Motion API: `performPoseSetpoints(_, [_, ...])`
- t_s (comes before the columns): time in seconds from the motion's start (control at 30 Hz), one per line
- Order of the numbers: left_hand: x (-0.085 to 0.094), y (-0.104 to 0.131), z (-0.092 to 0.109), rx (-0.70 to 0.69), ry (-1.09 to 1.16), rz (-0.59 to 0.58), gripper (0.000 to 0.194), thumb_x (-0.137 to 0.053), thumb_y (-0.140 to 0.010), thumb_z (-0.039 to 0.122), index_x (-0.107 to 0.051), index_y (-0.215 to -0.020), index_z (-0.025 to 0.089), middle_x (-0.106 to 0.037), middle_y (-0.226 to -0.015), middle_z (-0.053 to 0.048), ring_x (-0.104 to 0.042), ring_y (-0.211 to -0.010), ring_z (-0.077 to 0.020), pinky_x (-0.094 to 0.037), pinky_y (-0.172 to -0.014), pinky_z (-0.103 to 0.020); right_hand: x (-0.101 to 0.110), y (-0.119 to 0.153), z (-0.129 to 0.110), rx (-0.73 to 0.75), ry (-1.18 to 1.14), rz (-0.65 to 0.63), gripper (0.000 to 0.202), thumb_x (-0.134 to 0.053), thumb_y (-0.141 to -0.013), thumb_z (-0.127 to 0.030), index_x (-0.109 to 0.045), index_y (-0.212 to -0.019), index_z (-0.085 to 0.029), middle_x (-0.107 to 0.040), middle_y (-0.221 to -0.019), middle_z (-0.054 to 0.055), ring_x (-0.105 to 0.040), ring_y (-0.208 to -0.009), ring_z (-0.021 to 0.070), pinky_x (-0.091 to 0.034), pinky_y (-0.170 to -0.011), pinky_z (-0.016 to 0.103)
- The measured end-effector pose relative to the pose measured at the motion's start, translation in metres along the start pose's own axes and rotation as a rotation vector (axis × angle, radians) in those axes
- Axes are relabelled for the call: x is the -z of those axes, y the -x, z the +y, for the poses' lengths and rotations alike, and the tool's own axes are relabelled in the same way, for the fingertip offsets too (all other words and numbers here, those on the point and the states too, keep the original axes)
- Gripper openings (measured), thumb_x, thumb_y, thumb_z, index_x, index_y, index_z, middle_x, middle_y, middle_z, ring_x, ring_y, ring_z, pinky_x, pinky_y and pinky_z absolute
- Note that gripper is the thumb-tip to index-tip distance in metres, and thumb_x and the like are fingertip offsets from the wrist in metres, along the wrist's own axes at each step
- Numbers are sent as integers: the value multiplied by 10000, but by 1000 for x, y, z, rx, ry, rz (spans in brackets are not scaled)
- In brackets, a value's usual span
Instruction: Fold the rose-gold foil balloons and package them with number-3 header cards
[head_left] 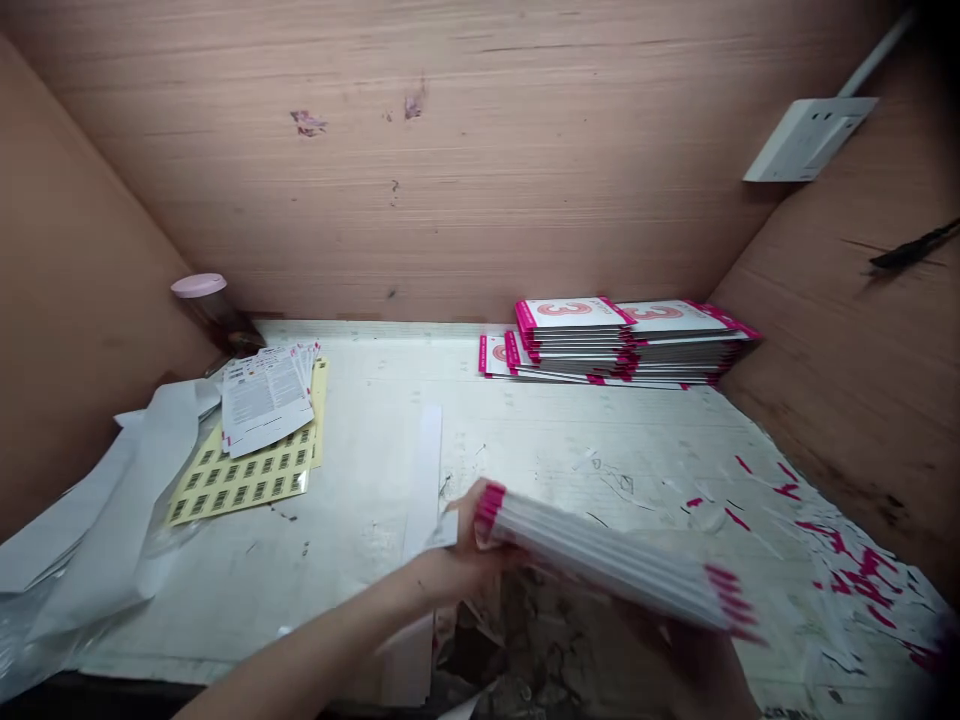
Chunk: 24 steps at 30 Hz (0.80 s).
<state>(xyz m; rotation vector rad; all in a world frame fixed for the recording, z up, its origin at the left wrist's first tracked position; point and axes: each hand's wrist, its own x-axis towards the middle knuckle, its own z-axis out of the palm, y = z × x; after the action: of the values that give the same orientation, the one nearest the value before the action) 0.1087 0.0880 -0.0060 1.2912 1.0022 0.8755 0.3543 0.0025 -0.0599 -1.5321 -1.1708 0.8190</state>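
Observation:
Above the front of the table, a small stack of flat white card packs with pink ends is held tilted, its right end lower. My left hand is closed round the stack's left end, with a thumb at the top edge. At the lower right end, my right hand grips from below; it is dark and blurred, and its fingers are mostly hidden. Motion smears the stack, so its print cannot be read.
Piles of pink-edged packs marked 3 stand at the back right. On the left lie printed sheets, yellow barcode label sheets, white paper and a pink-lidded jar. Pink scraps litter the right. A socket is wall-mounted.

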Motion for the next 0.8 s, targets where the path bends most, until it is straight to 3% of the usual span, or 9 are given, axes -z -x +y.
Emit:
performPoseSetpoints(0.1, [45,5,38,65,17,89,738,-850,-666,351,-440,-1267,227,-693,-1109,-60,-661,-1035,-268,-548,-879,-374,-30,-19,-51,-140,-198,-155,558,-680,-816,-484,-473,-1299,-294,-619,-1308,71,-599,-1169,289,-527,-959,452])
performPoseSetpoints(0.17, [81,11,50,188,-13,183,808,-861,-658,380,-401,-1300,208,-677,-1176,-114,-658,-1068,-294,-550,-874,-398,-62,-39,-79,-280,-340,-356,569,-733,-774,-495,-498,-1232,-254,-659,-1236,84,-652,-1073,273,-569,-875,396])
performPoseSetpoints(0.3, [136,21,29,329,-89,299,781,-855,-646,463,-456,-1241,154,-639,-1239,-180,-648,-1098,-313,-536,-905,-404,-126,-74,-94,-475,-366,-547,468,-852,-642,-371,-553,-956,-196,-732,-923,70,-706,-840,232,-582,-714,319])
performPoseSetpoints(0.47, [145,23,-8,321,-169,359,844,-802,-674,541,-435,-1327,154,-557,-1342,-195,-542,-1236,-353,-439,-1035,-463,-156,-85,-77,-494,-273,-526,420,-846,-626,-300,-534,-889,-199,-721,-821,42,-693,-745,202,-556,-640,296])
performPoseSetpoints(0.57, [140,23,-7,175,-389,458,879,-755,-718,536,-367,-1428,193,-303,-1546,-171,-239,-1443,-377,-185,-1182,-518,-157,-85,-75,-480,-211,-503,402,-823,-652,-305,-527,-904,-202,-717,-843,39,-687,-760,193,-550,-648,287])
performPoseSetpoints(0.6, [139,23,-4,75,-525,436,850,-760,-714,516,-401,-1420,206,-248,-1577,-148,-141,-1472,-380,-97,-1198,-529,-157,-84,-74,-475,-185,-497,392,-812,-665,-312,-525,-908,-204,-715,-844,39,-686,-762,195,-548,-645,289])
performPoseSetpoints(0.67, [141,22,3,-143,-800,225,783,-807,-656,501,-526,-1336,233,-295,-1570,-116,-94,-1478,-395,-19,-1199,-548,-156,-82,-74,-459,-128,-491,374,-786,-693,-339,-523,-923,-205,-710,-842,45,-686,-770,208,-547,-639,304])
performPoseSetpoints(0.73, [144,19,7,-269,-953,-83,756,-865,-581,479,-604,-1251,247,-424,-1501,-118,-220,-1439,-413,-92,-1187,-576,-154,-81,-74,-434,-55,-488,383,-763,-709,-378,-530,-953,-195,-705,-855,60,-689,-798,233,-550,-654,329])
performPoseSetpoints(0.8, [146,16,4,-298,-1031,-233,770,-889,-559,441,-603,-1246,244,-489,-1449,-133,-330,-1380,-419,-214,-1148,-598,-151,-85,-76,-404,26,-457,499,-789,-669,-400,-541,-1039,-175,-690,-938,87,-678,-896,273,-549,-715,362])
